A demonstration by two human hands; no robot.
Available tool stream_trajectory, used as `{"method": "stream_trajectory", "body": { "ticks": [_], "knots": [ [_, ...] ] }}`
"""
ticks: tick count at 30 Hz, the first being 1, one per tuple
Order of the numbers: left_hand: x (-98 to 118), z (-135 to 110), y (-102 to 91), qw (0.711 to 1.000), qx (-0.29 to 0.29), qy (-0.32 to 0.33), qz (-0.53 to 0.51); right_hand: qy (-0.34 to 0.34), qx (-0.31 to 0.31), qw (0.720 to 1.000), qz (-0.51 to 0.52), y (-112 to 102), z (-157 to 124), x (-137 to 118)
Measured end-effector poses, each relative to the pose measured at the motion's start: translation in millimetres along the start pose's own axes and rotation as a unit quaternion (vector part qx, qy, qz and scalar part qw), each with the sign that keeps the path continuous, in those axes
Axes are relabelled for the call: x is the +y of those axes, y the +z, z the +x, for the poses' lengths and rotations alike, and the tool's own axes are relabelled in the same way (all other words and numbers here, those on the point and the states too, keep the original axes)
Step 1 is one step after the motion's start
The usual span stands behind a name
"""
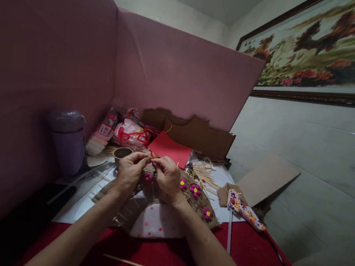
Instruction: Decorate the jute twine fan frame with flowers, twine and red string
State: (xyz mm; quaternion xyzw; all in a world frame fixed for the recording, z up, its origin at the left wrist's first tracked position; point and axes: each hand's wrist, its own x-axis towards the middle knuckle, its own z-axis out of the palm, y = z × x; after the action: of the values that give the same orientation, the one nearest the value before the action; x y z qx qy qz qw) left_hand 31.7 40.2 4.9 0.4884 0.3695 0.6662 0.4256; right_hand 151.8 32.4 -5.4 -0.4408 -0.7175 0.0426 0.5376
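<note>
My left hand and my right hand meet above a woven straw arch decorated with pink and yellow flowers. Both hands pinch something small and reddish between their fingertips; I cannot make out what it is. The arch lies on a white sheet with a pale dotted piece under its curve.
A purple container stands at the left by the pink partition. Red paper, cardboard pieces, plastic bags, a small bowl, straw sticks, a patterned glue gun and a loose stick lie around.
</note>
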Motion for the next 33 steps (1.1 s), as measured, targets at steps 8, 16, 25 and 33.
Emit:
{"method": "stream_trajectory", "body": {
  "ticks": [8, 16, 25, 33],
  "knots": [
    [-0.9, -4.0, -3.4, 1.0, -0.007, 0.018, -0.01, 0.024, -0.003, 0.999, 0.036, -0.5, 0.1, -0.3],
    [1.5, -10.6, -8.7, 1.0, 0.0, -0.017, -0.022, 0.029, -0.016, 0.995, 0.091, 1.3, 0.4, 3.6],
    [6.8, -13.6, -17.9, 0.998, 0.039, -0.033, -0.021, 0.02, 0.02, 0.997, 0.069, -12.9, 2.0, 8.7],
    [-4.8, -11.2, -26.9, 0.971, 0.071, 0.062, 0.221, 0.04, 0.002, 0.998, 0.043, -25.2, 3.8, 18.8]
  ]
}}
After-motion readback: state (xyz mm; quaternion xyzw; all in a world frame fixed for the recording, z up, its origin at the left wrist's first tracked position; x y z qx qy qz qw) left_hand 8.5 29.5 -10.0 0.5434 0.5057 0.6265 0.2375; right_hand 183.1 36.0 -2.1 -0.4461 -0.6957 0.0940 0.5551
